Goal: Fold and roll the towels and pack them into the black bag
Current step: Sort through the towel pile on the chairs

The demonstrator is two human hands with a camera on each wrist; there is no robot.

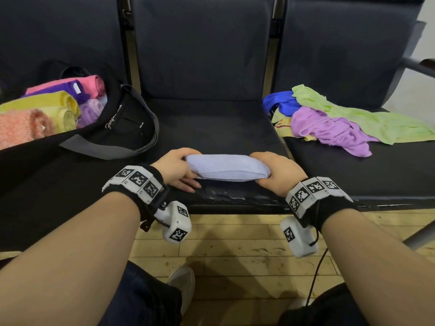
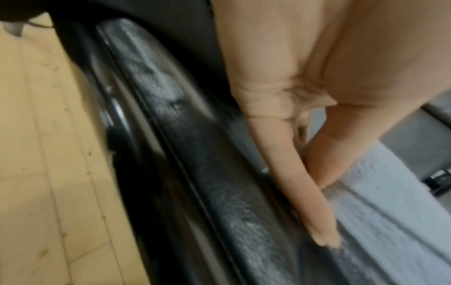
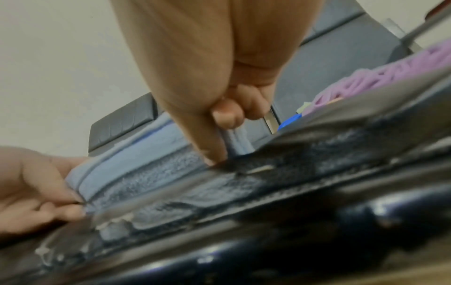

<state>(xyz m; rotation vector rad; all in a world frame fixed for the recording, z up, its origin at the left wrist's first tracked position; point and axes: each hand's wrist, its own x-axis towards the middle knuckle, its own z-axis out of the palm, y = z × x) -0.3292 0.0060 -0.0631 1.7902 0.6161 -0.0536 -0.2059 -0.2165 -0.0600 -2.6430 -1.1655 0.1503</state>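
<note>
Hands grip a rolled pale-blue towel (image 1: 227, 167) at the seat's (image 1: 211, 128) near edge: left hand (image 1: 175, 169) curls round its 9 o'clock end, right hand (image 1: 276, 175) its 3 o'clock end. Farther off, black bag (image 1: 122, 123) of rolled towels at 10 o'clock; loose towels (image 1: 341, 123) at 2 o'clock.

head: above, facing down | wrists: close, along fingers | shared: seat edge (image 1: 235, 198)

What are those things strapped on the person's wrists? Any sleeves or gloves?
No gloves or sleeves: the left hand and right hand are bare. Each wrist wears a black band ringed with white blocks printed with black square codes. A white camera box hangs under each; a thin black cable trails from the right one.
</note>
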